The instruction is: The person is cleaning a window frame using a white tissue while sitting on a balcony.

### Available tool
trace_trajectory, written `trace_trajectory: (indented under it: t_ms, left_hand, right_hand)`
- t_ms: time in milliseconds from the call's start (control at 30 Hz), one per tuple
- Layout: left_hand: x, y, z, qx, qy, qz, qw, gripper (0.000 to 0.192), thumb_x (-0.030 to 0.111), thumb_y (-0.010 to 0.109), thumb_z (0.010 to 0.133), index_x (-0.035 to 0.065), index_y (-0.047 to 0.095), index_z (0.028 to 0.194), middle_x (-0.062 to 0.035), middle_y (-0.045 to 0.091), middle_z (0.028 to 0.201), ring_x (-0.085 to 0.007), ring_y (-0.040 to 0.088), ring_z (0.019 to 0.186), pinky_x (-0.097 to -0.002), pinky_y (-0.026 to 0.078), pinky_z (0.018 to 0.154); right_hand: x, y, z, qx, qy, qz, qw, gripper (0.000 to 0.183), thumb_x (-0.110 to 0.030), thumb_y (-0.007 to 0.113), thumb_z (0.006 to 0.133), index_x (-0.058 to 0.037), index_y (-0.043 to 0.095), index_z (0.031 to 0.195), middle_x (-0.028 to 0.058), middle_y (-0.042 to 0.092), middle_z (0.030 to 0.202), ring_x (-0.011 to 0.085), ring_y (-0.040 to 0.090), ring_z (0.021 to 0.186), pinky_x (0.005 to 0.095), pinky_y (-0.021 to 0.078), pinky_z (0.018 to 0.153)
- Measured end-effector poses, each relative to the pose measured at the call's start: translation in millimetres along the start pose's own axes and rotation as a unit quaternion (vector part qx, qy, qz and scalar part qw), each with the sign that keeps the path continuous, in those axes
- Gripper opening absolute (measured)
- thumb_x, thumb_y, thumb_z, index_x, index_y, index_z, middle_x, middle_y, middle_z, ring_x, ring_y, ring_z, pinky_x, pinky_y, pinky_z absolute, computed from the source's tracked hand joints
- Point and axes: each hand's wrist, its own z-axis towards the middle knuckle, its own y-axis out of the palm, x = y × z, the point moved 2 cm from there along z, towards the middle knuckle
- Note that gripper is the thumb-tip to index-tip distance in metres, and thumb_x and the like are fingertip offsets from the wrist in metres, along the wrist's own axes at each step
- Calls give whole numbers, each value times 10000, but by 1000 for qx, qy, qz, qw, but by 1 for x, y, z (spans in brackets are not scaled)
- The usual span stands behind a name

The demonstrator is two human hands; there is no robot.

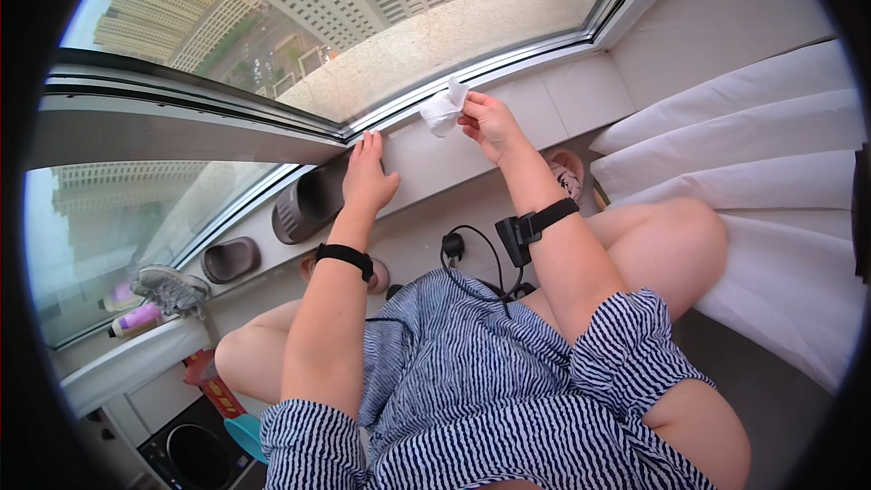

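Observation:
Between the fingertips of my right hand [491,124] is a crumpled white tissue [442,113], raised over the pale tiled windowsill [435,163] close to the white window frame [469,73]. My left hand [369,175] reaches to the sill by the frame's corner, its fingers straight and thumb apart, with nothing seen in it. Beneath and beside that hand lies a dark slide sandal [309,201], partly covered by it; whether they touch I cannot tell. A second brown slide [231,260] rests farther left on the sill.
Grey sneakers [170,289] and a purple bottle [136,320] stand at the sill's left end. White curtains [742,129] hang on the right. A black cable [500,255] loops by my lap. Lower left are a black round-doored appliance [197,456] and a turquoise object [246,435].

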Motion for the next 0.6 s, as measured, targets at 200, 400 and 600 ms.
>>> trace_trajectory:
  t_ms: [200, 400, 600]
  left_hand:
    - [-13, 8, 2, -5, 6, 21, 1000, 862, 193, 674, 745, 63, 295, 1508, -152, 272, 1580, -332, 299, 1434, -372, 310, 1156]
    - [-7, 4, -4, -10, -5, 33, 999, 887, 182, 687, 749, 68, 264, 1521, -135, 250, 1591, -325, 291, 1437, -370, 329, 1144]
    - [0, 2, -4, 0, 6, 32, 999, 894, 168, 694, 748, 59, 258, 1520, -145, 269, 1581, -331, 295, 1433, -370, 341, 1134]
  right_hand:
    - [-21, -45, 19, 307, -201, -64, 928, 187, -181, 621, 930, -19, 694, 988, 32, 687, 805, 110, 606, 648, 275, 488, 616]
    - [-46, -38, 22, 360, -333, -285, 824, 220, -69, 624, 802, -117, 730, 989, 91, 590, 1029, 259, 608, 866, 352, 512, 815]
    - [-3, -28, 28, 310, -297, -328, 841, 194, -13, 624, 737, -98, 705, 891, 91, 587, 973, 289, 611, 877, 375, 513, 797]
